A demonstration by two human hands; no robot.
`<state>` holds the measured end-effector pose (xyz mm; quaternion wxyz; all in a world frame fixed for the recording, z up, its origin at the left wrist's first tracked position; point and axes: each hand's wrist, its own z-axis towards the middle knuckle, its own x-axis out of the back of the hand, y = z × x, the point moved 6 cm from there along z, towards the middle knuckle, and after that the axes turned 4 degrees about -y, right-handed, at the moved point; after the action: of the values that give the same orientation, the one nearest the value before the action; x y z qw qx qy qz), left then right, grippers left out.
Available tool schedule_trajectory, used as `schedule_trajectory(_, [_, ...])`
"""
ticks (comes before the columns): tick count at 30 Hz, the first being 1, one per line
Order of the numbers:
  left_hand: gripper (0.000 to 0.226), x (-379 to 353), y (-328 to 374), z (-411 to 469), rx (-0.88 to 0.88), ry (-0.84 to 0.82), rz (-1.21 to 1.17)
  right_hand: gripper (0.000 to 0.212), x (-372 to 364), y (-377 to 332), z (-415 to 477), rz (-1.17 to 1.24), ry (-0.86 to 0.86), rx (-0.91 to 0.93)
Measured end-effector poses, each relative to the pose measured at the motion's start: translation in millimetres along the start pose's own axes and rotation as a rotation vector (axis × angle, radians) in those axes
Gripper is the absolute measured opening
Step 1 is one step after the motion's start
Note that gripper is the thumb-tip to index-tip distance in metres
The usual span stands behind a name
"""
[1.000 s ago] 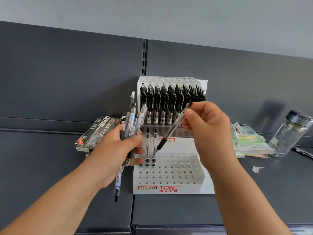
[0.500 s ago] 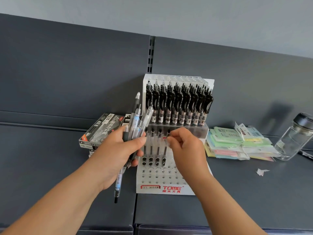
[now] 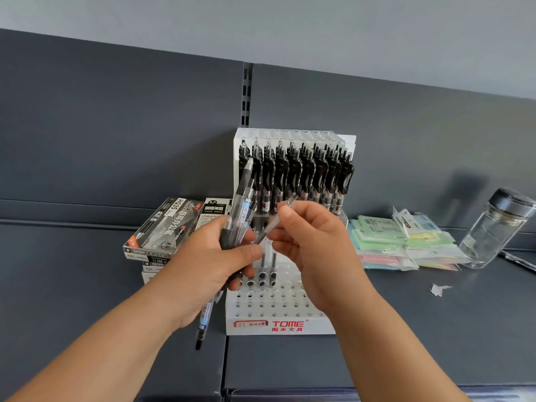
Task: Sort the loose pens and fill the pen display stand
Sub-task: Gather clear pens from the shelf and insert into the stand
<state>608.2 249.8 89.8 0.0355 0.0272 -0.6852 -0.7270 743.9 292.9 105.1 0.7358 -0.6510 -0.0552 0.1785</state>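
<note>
- Gripped in the left hand (image 3: 208, 265): a bundle of pens (image 3: 242, 210), fingers and thumb curled round the barrels, tops fanned up across the stand's left edge, tips poking out below the palm.
- Pinched in the right hand (image 3: 313, 250), between thumb and fingertips: a single clear pen (image 3: 278, 219), tilted, top end up to the right, dark tip down-left, close to the left thumb.
- Hovered both hands in front of the pen display stand (image 3: 278, 326), above its lower tier.
- Stood on a dark grey shelf (image 3: 406, 329), white, two-tiered, drilled with rows of holes.
- Packed the upper tier with upright black-clipped pens (image 3: 295, 175), row behind row.
- Carried only a few clear pens (image 3: 268, 265) in the lower tier, upright in holes at its back left, partly hidden behind the hands.
- Lay stacked just left of the stand: pen boxes (image 3: 162, 227).
- Lay to the right: pastel packets (image 3: 385, 242), a glass jar (image 3: 493, 233) with a dark lid, and, nearer, a paper scrap (image 3: 439, 289).
</note>
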Motion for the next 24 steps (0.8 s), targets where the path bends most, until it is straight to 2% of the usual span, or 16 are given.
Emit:
schedule_trajectory(3, [0.012,-3,0,1,-0.021,0.0,0.034,0.009,7,-3,-1,0.005,0.034,0.009])
schedule_trajectory(7, [0.005,-2,-2,3,0.016,0.016,-0.036,0.017,25,-25,2,-0.076,0.13,0.121])
schedule_trajectory(13, [0.005,4,-9,3,0.058,0.057,-0.022,0.019,35,-39,-3,-0.584,0.216,0.326])
schedule_trajectory(18, [0.007,5,-10,3,0.038,0.055,0.012,0.021,30,-19,3,-0.743,0.176,0.299])
schedule_trajectory(24, [0.01,7,-11,0,0.054,0.059,-0.033,0.013,28,29,4,-0.89,0.1,0.133])
